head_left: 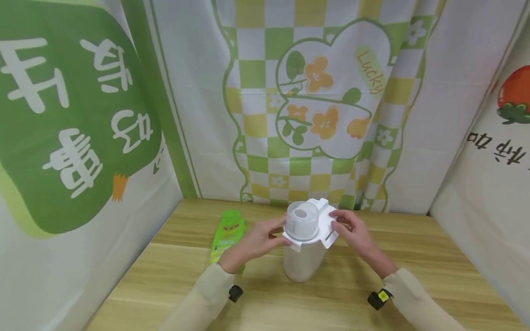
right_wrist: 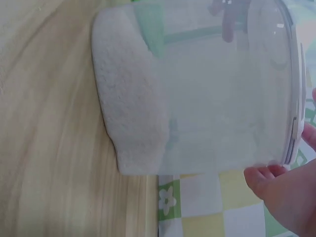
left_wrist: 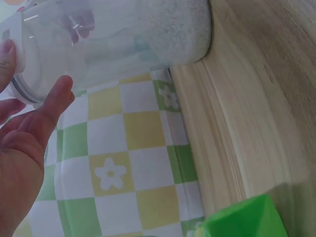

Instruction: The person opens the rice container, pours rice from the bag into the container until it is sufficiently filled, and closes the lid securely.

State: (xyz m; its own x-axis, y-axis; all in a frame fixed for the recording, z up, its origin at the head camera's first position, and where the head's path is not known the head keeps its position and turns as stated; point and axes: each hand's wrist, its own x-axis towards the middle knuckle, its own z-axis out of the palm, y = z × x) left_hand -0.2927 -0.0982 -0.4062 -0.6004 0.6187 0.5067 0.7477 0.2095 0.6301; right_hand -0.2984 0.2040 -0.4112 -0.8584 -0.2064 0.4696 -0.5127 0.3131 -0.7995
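A tall clear storage container (head_left: 304, 264) stands upright on the table, with a white lid (head_left: 329, 225) on top. Over the lid's left part sits a see-through cup (head_left: 302, 220). White grainy contents (right_wrist: 128, 94), whose kind I cannot tell, fill the container's lower part. My left hand (head_left: 258, 239) grips the lid's left edge; in the left wrist view its thumb lies on the lid and its other fingers are below the rim. At the opposite edge, my right hand (head_left: 356, 232) holds the lid between thumb and fingers, some fingertips touching the container wall.
A green packet (head_left: 227, 234) with printed writing lies left of the container, partly behind my left forearm. The wooden table (head_left: 397, 257) ends at a checked curtain (head_left: 281, 184) at the back. Printed cloth walls rise on both sides.
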